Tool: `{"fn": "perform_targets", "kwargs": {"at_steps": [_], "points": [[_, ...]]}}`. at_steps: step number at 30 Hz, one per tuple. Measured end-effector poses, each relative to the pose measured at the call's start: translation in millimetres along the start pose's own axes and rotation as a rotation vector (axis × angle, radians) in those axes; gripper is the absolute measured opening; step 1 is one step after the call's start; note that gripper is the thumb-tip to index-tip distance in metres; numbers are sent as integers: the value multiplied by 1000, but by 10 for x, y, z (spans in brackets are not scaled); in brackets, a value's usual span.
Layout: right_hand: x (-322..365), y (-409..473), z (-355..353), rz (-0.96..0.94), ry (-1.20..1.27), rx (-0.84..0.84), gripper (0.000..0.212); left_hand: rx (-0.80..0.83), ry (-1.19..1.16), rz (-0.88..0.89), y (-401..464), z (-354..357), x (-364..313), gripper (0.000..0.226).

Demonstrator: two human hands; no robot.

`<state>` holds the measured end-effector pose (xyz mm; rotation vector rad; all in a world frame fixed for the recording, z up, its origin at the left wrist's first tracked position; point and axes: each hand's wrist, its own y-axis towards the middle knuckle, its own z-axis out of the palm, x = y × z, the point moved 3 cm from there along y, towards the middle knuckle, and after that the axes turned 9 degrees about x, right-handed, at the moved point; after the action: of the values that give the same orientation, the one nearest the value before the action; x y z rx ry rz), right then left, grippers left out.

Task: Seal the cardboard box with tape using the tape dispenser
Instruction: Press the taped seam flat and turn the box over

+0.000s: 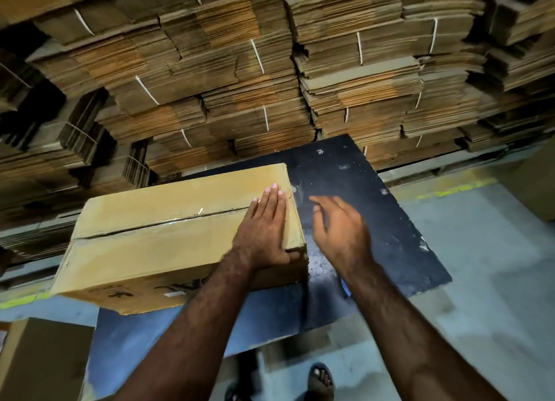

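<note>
Squarely on the left part of a dark bench (375,220) sits a closed cardboard box (156,250), its near left corner overhanging the bench's front edge. Its two top flaps meet in a seam running from the left edge toward the right end, and a glossy strip of clear tape (180,219) catches light along part of that seam. Printed dark lettering shows upside down on the near side wall of the box, beside a small white label.

The left hand (265,229) lies flat on the right end of the box top, palm down, fingers straight and together across the seam, the thumb hooked over the near right corner; it grips nothing and only presses on the cardboard. The right hand (339,229) is off the box, above the bare bench just beside the box's right wall, spread loosely with fingers slightly curled and nothing in it; its outline is blurred. Something blue shows just under the right wrist, too hidden to identify.

Behind the bench rise tall stacks of flattened cardboard sheets (270,70), bundled with white straps. Another brown carton (39,358) stands on the grey floor (495,280) at lower left, and a further one is partly visible at the right edge. A yellow line (456,189) marks the floor beyond the bench. A sandalled foot (321,381) shows at the bottom.
</note>
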<state>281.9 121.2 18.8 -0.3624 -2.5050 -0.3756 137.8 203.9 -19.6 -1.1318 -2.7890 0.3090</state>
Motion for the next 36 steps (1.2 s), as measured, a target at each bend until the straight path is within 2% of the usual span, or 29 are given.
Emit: {"fn": "perform_targets", "kwargs": {"at_steps": [1,3,6,9,11,16,18,21,24,27,30,32,34,36], "points": [[167,16,-17,-106,73,-45,36,8,-1,2,-3,12,6,126],[447,15,69,-245,109,6,41,-2,-36,7,8,41,7,116],[607,35,370,-268,-55,165,59,-26,78,14,7,93,-6,95],[482,145,600,-108,-118,322,71,-9,-15,13,14,123,20,111],[401,195,679,-29,-101,394,73,5,-66,34,24,127,29,120],[340,151,730,156,-22,403,66,35,-80,20,25,121,15,119],[269,173,756,204,96,419,62,37,-80,9,25,105,7,119],[159,271,773,329,418,476,60,54,-51,25,28,62,-13,123],[92,350,685,527,716,561,74,21,-32,23,14,33,-29,125],[47,373,548,498,914,508,57,7,-12,21,2,42,-24,125],[51,321,672,443,1052,457,66,-11,-21,40,19,45,-22,122],[46,331,797,504,1047,488,72,1,-24,50,19,54,-39,121],[24,443,817,542,1010,550,65,3,-21,46,16,36,-38,122],[-72,542,827,564,965,602,75,15,-28,46,24,38,-35,122]]}}
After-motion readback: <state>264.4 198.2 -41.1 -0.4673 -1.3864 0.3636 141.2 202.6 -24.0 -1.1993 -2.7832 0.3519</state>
